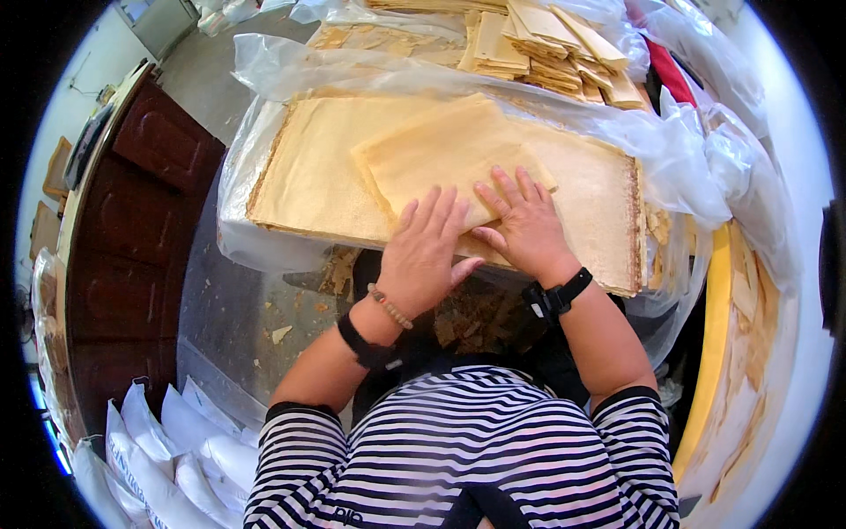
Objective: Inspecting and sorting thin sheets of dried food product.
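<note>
A thick stack of large tan sheets [308, 176] lies flat on clear plastic film in front of me. On top of it rests a smaller folded tan sheet [441, 154], turned at a slant. My left hand [427, 251] lies flat with spread fingers on the near edge of that folded sheet. My right hand [524, 225] presses flat beside it, fingers spread, on the same sheet's lower right part. Neither hand grips anything. Both wrists carry black bands, and the left one also has a bead bracelet.
Clear plastic film [687, 150] bunches around the stack. Piles of folded tan sheets [546, 44] sit at the back. A dark wooden cabinet [132, 229] stands at left, white sacks [167, 458] at lower left, a yellow board [714, 344] at right. Scraps litter the grey floor [282, 331].
</note>
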A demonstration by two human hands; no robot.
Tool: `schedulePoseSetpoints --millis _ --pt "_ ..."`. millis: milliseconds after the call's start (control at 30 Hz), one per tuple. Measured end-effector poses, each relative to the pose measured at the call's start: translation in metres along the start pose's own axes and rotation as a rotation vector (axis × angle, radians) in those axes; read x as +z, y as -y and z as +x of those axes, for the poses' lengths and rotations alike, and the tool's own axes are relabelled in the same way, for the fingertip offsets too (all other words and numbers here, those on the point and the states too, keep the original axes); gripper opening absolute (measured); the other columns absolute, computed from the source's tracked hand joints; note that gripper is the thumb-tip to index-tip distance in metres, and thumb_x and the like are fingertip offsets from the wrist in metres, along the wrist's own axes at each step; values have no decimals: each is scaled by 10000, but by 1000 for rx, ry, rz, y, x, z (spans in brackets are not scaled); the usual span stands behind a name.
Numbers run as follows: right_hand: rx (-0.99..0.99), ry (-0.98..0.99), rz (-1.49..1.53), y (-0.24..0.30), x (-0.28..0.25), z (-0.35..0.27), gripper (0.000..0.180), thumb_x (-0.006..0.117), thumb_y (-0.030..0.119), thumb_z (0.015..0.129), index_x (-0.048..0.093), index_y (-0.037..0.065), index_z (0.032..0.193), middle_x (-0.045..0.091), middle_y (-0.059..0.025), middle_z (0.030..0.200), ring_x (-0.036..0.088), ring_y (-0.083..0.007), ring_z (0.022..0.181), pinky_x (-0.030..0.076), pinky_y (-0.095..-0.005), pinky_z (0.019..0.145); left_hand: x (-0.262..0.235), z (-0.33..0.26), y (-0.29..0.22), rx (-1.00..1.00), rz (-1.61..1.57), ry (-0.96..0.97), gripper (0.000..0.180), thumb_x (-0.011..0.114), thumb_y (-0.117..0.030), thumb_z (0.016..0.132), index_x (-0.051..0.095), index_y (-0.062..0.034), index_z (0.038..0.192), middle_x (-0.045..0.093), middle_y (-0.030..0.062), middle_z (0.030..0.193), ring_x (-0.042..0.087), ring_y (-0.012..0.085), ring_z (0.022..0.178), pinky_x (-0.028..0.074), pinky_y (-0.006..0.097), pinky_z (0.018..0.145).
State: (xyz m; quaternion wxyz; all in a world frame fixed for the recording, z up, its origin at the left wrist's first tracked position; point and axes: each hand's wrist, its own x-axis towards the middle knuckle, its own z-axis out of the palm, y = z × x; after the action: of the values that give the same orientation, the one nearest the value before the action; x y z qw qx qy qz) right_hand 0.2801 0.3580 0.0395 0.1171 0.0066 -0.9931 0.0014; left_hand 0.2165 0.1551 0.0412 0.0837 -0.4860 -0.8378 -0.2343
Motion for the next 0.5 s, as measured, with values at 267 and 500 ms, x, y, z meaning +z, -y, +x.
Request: schedulePoseSetpoints --millis 267,500 --pt "-46 37 23 -19 -19 8 592 666 433 861 542 165 1375 480 -88 1456 449 -305 1309 384 -421 1052 -1 4 29 -21 33 69 611 709 -266 842 489 -42 1366 458 198 1446 405 410 1352 338 463 1122" --pt "-94 94 69 -29 -54 -4 515 734 274 789 615 151 1275 596 -71 1309 537 -239 1227 413 -393 1033 -33 -3 64 123 -365 80 424 639 58 779 670 -64 1183 659 169 1224 588 352 1215 462 395 1067"
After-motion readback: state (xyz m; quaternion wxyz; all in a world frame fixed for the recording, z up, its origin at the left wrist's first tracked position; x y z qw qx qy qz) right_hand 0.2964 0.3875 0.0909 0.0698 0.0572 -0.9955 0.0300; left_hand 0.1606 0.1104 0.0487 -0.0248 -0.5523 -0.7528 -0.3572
